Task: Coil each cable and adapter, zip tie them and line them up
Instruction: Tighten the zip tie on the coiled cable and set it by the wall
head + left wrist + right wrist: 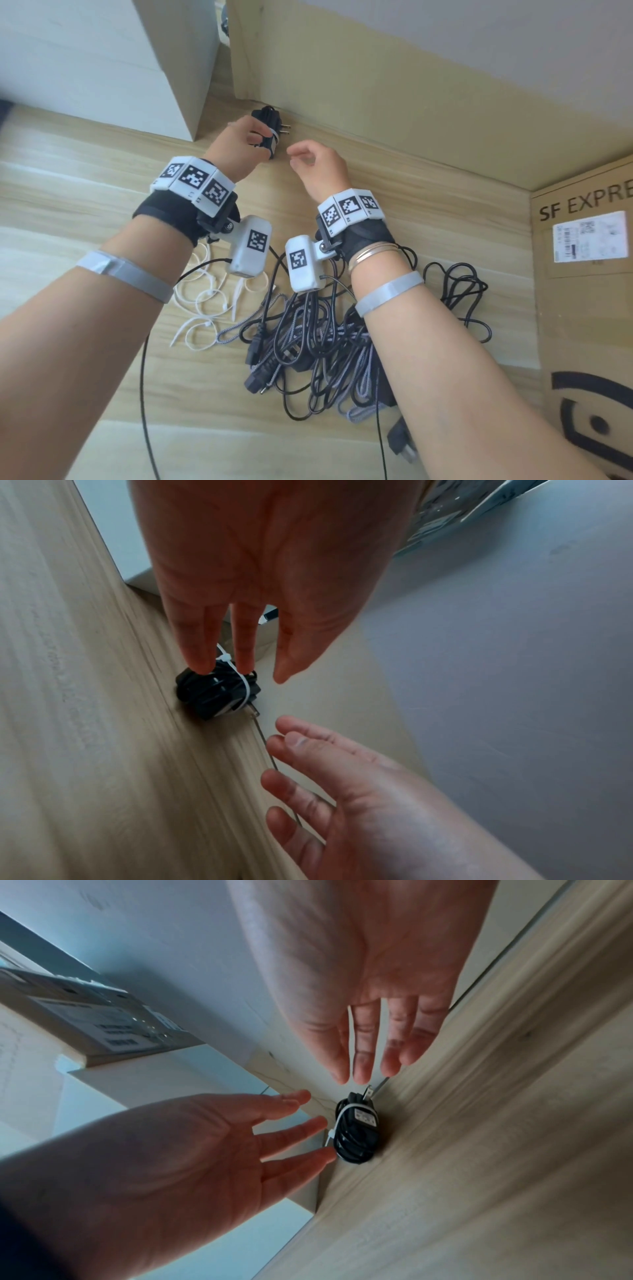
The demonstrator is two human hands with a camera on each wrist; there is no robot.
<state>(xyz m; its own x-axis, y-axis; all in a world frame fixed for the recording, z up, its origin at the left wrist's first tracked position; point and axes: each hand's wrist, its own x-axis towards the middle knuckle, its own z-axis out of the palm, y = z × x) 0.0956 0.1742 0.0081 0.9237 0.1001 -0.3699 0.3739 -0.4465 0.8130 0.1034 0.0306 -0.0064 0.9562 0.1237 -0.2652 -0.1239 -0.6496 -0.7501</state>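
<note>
While both hands (239,142) hover open, the coiled adapter (269,133) touches the wall (376,102).

Brown cardboard shipping box (582,308) at right, side panel: large dark print "SF EXPRE", cut off by the picture's edge. Below it, white rectangular shipping label (590,236) with barcode and fine print, too small to read. Square black-and-white coded markers on white wristband blocks (193,179); tiny characters beneath, illegible. Small label on black adapter (365,1116): unreadable.
</note>
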